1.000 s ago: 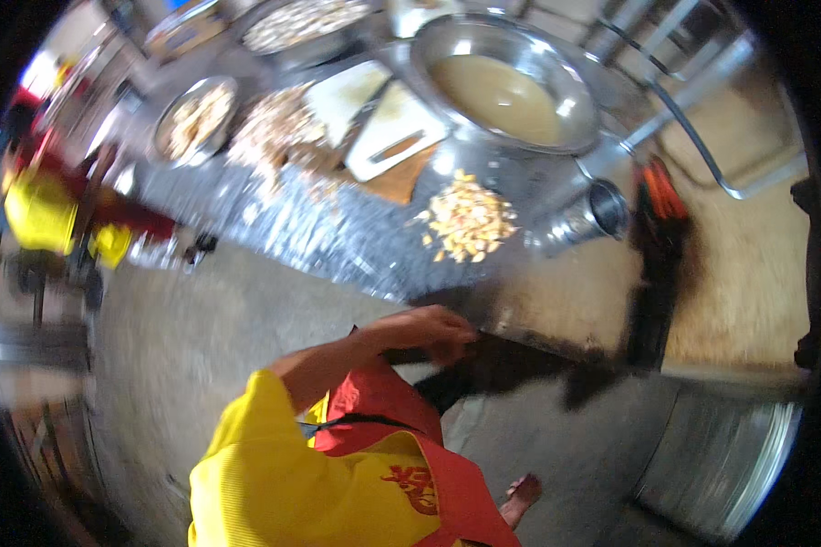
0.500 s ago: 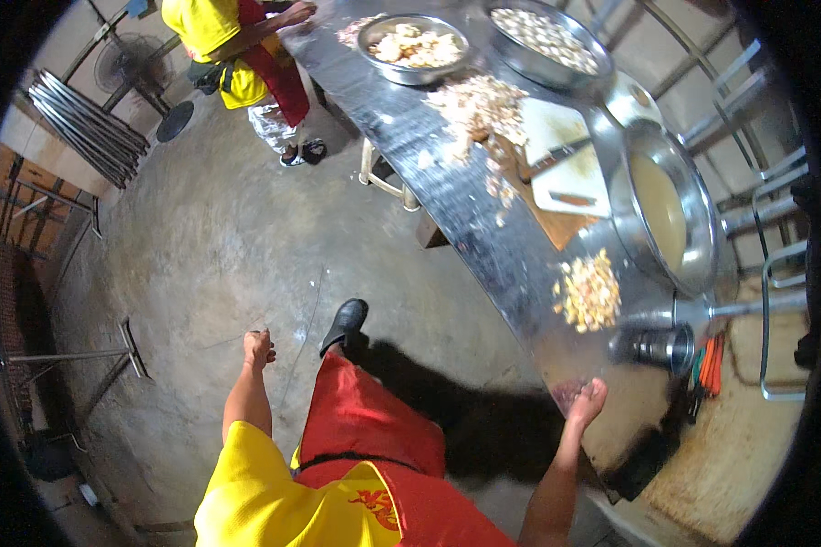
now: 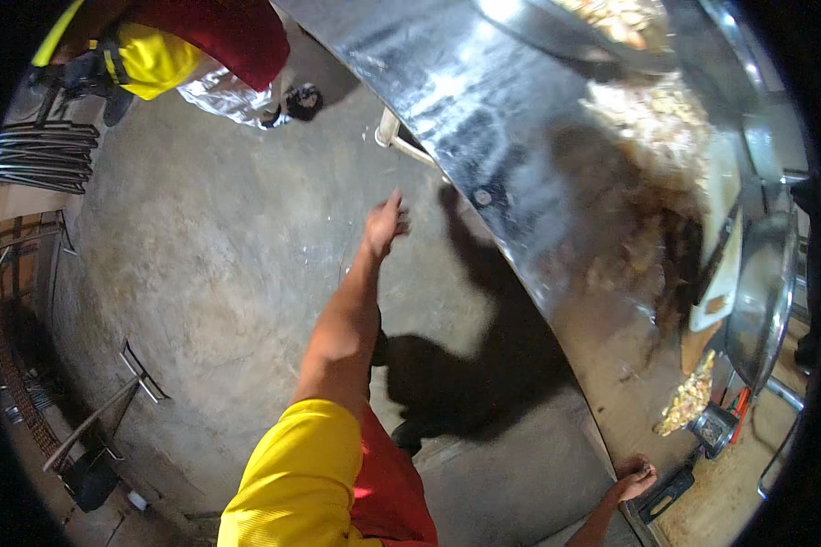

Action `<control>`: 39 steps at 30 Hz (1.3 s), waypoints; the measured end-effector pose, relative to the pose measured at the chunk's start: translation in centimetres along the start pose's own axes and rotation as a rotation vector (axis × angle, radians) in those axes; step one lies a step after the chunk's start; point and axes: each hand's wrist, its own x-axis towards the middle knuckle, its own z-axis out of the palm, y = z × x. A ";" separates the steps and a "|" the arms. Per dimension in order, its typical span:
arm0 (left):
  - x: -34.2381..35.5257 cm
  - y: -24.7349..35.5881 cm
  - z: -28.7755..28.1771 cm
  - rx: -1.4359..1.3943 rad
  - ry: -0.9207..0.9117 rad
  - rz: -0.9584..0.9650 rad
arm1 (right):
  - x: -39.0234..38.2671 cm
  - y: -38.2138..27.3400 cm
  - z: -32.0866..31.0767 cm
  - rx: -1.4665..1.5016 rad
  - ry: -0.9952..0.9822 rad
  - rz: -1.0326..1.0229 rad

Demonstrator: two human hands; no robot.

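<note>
Left hand [image 3: 385, 221] swung up twd steel table [image 3: 520, 155]

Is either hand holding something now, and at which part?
The left hand is open in the air and holds nothing. The right hand is curled at the long shiny metal table's edge; whether it holds anything cannot be told.

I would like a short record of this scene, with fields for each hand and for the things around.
left hand: left hand raised over the concrete floor, open, holding nothing
right hand: right hand at the edge of the metal table; whether it holds anything cannot be told
on table: chopped food, metal bowl, cutting board
nearby: another person
</note>
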 end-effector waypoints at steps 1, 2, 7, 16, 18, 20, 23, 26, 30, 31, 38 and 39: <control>4.4 0.4 0.7 -0.041 -0.104 0.024 | 0.1 -1.0 0.0 -0.023 -0.008 -0.043; 7.6 0.7 1.9 -0.109 -0.159 0.166 | -0.7 -3.2 2.0 -0.075 -0.018 -0.104; 14.1 3.1 11.0 -0.182 -0.110 0.155 | 0.1 -0.9 -3.0 0.312 -0.194 0.057; 12.1 2.2 6.1 -0.078 -0.049 0.336 | -0.5 -8.0 2.2 0.942 -0.359 0.484; 8.3 1.9 2.1 -0.005 -0.062 0.360 | -0.1 -9.5 1.7 1.037 -0.364 0.740; 3.8 0.8 -1.6 0.069 -0.101 0.321 | 1.9 -4.4 -3.8 1.175 -0.302 0.708; -2.7 1.2 -8.6 0.218 -0.067 0.291 | -0.8 -3.5 -0.4 0.195 -0.162 0.023; -8.5 1.8 -13.0 0.360 -0.029 0.226 | -3.0 -6.7 2.0 0.166 -0.084 -0.099; -14.8 0.5 -12.2 0.459 -0.044 0.062 | -2.0 -7.2 1.8 -0.004 0.009 0.070; -16.2 0.1 -11.4 0.510 -0.041 0.033 | -2.7 -10.2 3.3 -0.066 0.026 0.032; -26.5 -7.3 2.4 0.300 -0.301 0.271 | -3.6 -7.3 3.2 0.289 -0.026 -0.125; -28.2 -9.3 4.5 0.356 -0.280 0.205 | -3.8 -7.6 3.5 0.405 -0.090 -0.022</control>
